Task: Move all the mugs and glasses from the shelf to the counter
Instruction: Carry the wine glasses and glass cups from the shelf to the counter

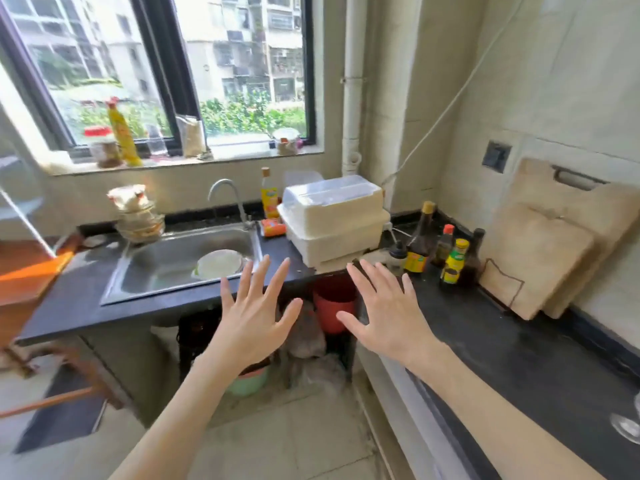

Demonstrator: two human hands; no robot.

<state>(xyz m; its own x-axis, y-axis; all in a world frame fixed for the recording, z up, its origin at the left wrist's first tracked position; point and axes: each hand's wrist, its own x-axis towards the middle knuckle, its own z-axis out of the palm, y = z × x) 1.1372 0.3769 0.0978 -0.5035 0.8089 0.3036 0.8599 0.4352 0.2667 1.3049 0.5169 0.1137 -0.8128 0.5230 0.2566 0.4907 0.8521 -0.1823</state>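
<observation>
We are holding both hands up in front of us, the left hand and the right hand each spread flat with fingers straight and apart, grasping nothing and touching nothing. They are hanging over the gap where the two runs of counter are meeting in a corner. At the far right edge, part of a glass is showing on the counter, cut off by the frame, so we are guessing it is a stemmed one already set down. No shelf is coming into view, and no mugs either, so we are not able to count what is left. Beyond the hands, the sink is holding a plate, and sauce bottles are standing beside the cutting boards.
</observation>
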